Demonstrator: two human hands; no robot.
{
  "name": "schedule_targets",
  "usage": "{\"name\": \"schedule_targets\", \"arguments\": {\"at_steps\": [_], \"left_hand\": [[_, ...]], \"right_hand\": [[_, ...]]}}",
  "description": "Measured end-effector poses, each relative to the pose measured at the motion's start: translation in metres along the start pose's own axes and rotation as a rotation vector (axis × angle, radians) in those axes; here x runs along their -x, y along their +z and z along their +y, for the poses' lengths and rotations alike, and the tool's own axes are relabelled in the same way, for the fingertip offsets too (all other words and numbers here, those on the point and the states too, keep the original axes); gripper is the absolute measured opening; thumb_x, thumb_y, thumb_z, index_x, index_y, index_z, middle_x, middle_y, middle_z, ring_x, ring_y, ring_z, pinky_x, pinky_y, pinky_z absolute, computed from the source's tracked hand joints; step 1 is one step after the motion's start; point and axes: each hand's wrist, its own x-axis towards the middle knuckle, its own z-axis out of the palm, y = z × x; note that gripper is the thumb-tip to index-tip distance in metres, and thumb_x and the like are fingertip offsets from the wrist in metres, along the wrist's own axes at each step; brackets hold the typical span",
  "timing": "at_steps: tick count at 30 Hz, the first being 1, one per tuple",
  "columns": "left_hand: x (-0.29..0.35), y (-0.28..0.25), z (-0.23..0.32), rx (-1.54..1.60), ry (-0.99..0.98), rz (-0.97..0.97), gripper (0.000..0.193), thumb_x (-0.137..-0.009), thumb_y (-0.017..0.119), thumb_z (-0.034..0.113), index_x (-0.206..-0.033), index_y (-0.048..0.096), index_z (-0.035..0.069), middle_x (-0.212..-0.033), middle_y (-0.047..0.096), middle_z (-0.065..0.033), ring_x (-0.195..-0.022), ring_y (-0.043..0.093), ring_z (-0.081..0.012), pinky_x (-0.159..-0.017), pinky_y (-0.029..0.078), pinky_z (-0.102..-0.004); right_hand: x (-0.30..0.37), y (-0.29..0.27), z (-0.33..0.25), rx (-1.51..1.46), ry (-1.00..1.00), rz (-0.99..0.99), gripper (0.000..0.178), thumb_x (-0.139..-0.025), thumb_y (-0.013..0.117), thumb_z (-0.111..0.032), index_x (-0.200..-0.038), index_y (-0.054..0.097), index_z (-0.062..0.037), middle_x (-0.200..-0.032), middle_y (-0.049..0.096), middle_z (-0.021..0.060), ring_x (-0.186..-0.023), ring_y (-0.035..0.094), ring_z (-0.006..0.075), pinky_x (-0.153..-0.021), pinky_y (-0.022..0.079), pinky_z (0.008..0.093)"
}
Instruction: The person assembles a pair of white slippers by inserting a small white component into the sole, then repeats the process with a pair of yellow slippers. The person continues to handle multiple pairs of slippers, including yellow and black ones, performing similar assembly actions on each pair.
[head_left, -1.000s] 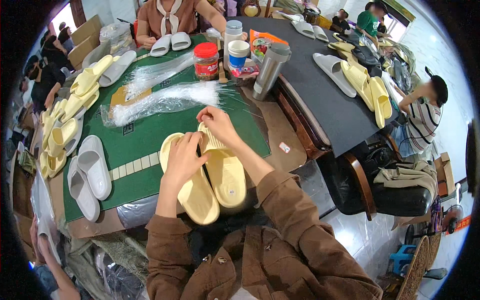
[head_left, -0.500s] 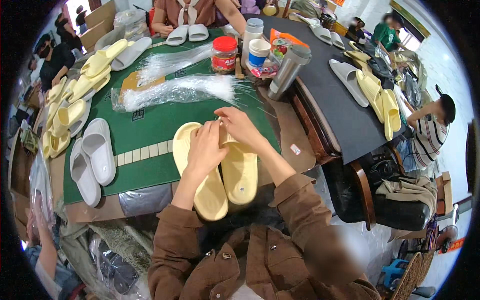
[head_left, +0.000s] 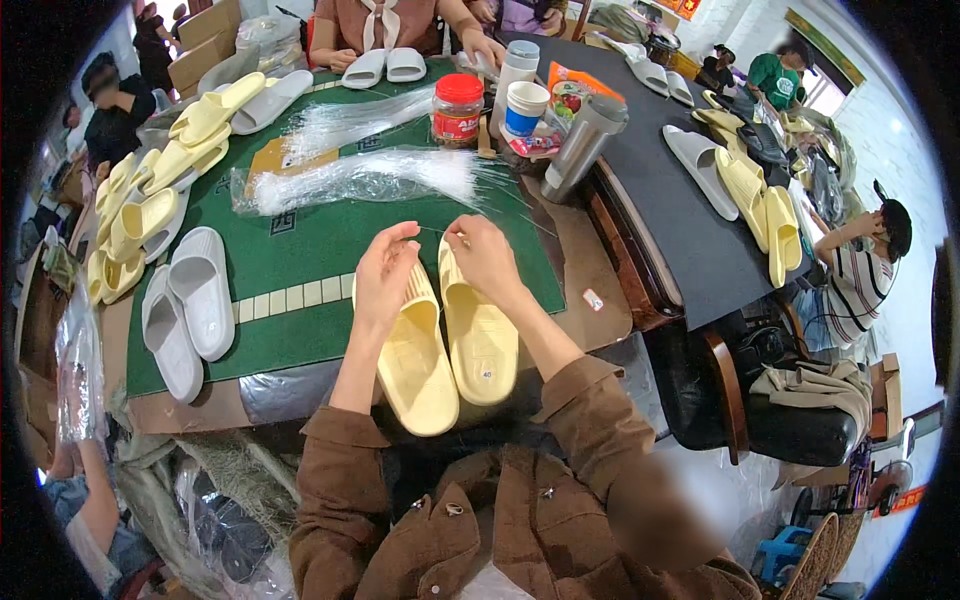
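A pair of pale yellow slides lies toes away from me at the near edge of the green-topped table. The left slide point(head_left: 418, 375) sits slightly nearer to me than the right slide point(head_left: 482, 350), which has a small white sticker on its footbed. Raised beside the left slide's strap, my left hand point(head_left: 385, 272) has its thumb and bent fingers apart and nothing visible between them. Over the toe of the right slide, my right hand point(head_left: 482, 258) pinches with thumb and forefinger; whatever is in the pinch is too small to make out.
Bundles of thin clear plastic strands point(head_left: 360, 180) lie beyond my hands. A grey slide pair point(head_left: 200, 300) and piled yellow slides point(head_left: 140, 225) are at left. A red-lidded jar point(head_left: 457, 112), paper cup point(head_left: 524, 110) and steel flask point(head_left: 583, 150) stand far right. A co-worker sits opposite.
My left hand has come off the left slide's strap and moved left, its fingers parting. My right hand has shifted slightly, still pinched. The left slide's toe has swung right, closer to the other slide.
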Motion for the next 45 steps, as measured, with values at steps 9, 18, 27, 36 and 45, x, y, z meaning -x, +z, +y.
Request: {"name": "schedule_targets", "arguments": {"at_steps": [9, 18, 27, 36, 45], "left_hand": [[-0.001, 0.006, -0.005, 0.042, 0.014, 0.035, 0.027, -0.094, 0.055, 0.01, -0.118, 0.057, -0.002, -0.113, 0.062, -0.0076, -0.1, 0.059, -0.0138, -0.089, 0.046, -0.0265], [-0.026, -0.008, -0.005, -0.202, -0.121, -0.055, 0.035, -0.092, 0.056, 0.012, -0.124, 0.055, -0.001, -0.119, 0.06, -0.0115, -0.105, 0.059, -0.019, -0.09, 0.046, -0.0298], [-0.015, -0.019, -0.007, -0.437, 0.18, 0.088, 0.031, -0.088, 0.058, 0.008, -0.119, 0.059, 0.002, -0.122, 0.055, -0.0155, -0.111, 0.056, -0.0266, -0.092, 0.046, -0.0362], [0.089, -0.009, 0.044, -0.531, 0.223, 0.025, 0.022, -0.086, 0.054, 0.002, -0.107, 0.06, 0.001, -0.114, 0.054, -0.0147, -0.109, 0.053, -0.0304, -0.096, 0.04, -0.0384], [0.123, 0.005, 0.012, -0.844, 0.27, -0.048, 0.059, -0.086, 0.058, 0.012, -0.137, 0.034, -0.004, -0.128, 0.039, -0.0277, -0.12, 0.038, -0.0439, -0.101, 0.031, -0.0503]], "right_hand": [[-0.003, 0.001, -0.01, -0.176, 0.107, -0.096, 0.01, -0.089, 0.053, -0.012, -0.089, 0.056, -0.0018, -0.078, 0.066, 0.0187, -0.074, 0.064, 0.0385, -0.067, 0.049, 0.0455], [-0.004, 0.0, -0.007, -0.402, 0.212, -0.105, 0.013, -0.092, 0.05, -0.011, -0.093, 0.055, 0.0018, -0.081, 0.068, 0.0171, -0.08, 0.068, 0.0314, -0.072, 0.052, 0.0379], [-0.002, 0.005, -0.005, -0.288, 0.209, -0.125, 0.011, -0.088, 0.055, -0.011, -0.092, 0.059, -0.0009, -0.086, 0.066, 0.0175, -0.081, 0.065, 0.0344, -0.071, 0.05, 0.0409], [-0.001, -0.003, -0.009, -0.19, 0.192, -0.172, 0.018, -0.088, 0.045, -0.006, -0.094, 0.061, 0.0005, -0.087, 0.066, 0.0179, -0.083, 0.065, 0.0311, -0.075, 0.049, 0.0378], [-0.002, -0.006, -0.005, -0.395, 0.207, -0.068, 0.019, -0.089, 0.044, -0.005, -0.091, 0.061, 0.0007, -0.081, 0.066, 0.0167, -0.077, 0.066, 0.0304, -0.07, 0.05, 0.0371]]}}
